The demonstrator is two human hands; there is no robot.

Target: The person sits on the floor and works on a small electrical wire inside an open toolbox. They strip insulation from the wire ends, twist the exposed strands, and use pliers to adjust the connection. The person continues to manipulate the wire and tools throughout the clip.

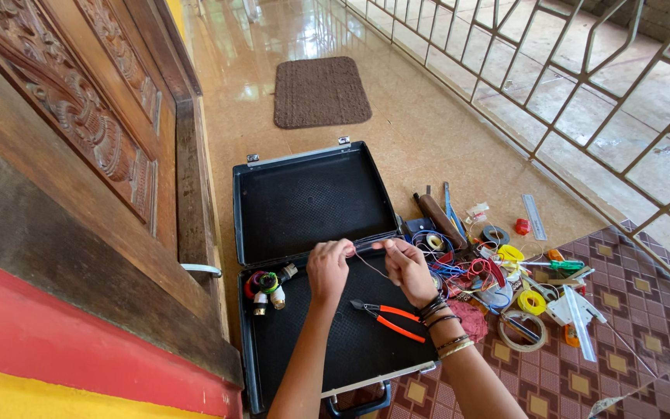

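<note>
Both hands (366, 268) pinching thin wire (371, 264)

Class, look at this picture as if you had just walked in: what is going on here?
A person sits over an open black case on the floor. Both hands, left hand and right hand, pinch a thin wire stretched between their fingers. Orange-handled pliers lie in the case below, bulb holders at its left. Tape rolls and tools lie scattered to the right.
</note>
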